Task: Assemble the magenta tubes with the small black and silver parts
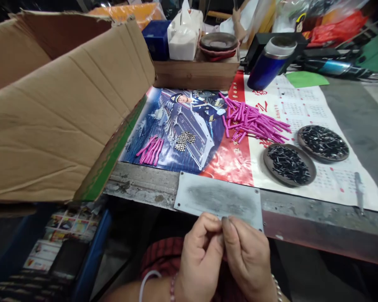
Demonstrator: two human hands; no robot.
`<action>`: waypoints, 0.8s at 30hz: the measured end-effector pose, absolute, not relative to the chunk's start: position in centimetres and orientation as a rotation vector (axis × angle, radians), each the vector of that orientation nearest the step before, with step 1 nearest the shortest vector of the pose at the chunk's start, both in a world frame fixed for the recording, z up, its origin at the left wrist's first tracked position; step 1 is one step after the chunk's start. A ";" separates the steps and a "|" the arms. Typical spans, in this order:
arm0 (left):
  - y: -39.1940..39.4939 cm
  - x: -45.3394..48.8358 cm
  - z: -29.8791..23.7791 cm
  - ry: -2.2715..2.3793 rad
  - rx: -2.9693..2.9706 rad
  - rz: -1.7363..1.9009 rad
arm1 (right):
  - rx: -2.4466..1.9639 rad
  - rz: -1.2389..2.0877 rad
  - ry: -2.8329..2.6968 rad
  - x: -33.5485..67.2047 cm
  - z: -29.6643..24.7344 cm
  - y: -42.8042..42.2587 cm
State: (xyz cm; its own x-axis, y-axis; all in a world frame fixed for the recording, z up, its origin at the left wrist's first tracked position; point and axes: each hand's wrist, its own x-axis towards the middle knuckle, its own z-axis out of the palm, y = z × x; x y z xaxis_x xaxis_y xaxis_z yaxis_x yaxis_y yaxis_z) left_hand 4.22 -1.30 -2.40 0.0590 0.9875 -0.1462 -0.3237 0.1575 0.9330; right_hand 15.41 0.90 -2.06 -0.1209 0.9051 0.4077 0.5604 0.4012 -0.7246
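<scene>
My left hand (pixel 201 256) and my right hand (pixel 247 253) meet at the thumbs and fingertips in front of the table edge. Both are closed, and whatever lies between the fingers is hidden. Just beyond them a grey metal plate (pixel 219 197) with a dark smudged middle is fixed at the edge. Further back on a printed poster lie a large pile of pink sticks (pixel 255 119), a smaller bunch of pink sticks (pixel 151 150) and a cluster of small patterned beads (pixel 185 141). Two round dishes (pixel 267 170) (pixel 346 157) to the right hold small dark pieces.
At left stands a large open cardboard box (pixel 66 109). Tweezers (pixel 359 193) lie on the poster at right. A blue tumbler (pixel 271 63) leans behind the pink pile, near a wooden box (pixel 195 74) bearing a tissue pack (pixel 184 35). A blue bin (pixel 99 239) sits below left.
</scene>
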 end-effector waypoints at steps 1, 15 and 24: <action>-1.3 4.2 -2.4 1.013 0.870 1.207 | -1.273 0.509 -1.786 15.4 -2.2 0.9; -1.6 3.9 -2.2 1.001 0.956 1.289 | -1.290 1.159 -1.563 15.7 -0.9 1.4; -1.4 3.6 -2.4 1.030 0.970 1.337 | -1.267 0.844 -1.710 15.7 -1.0 0.7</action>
State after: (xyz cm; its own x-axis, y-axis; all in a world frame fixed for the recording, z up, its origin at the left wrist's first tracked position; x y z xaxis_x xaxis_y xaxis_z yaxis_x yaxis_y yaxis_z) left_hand 3.65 -1.38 -2.41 -0.0274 0.9993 -0.0239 -0.2785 0.0153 0.9603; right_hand 15.72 0.69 -1.04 -0.1506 0.9630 0.2234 0.4082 0.2664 -0.8732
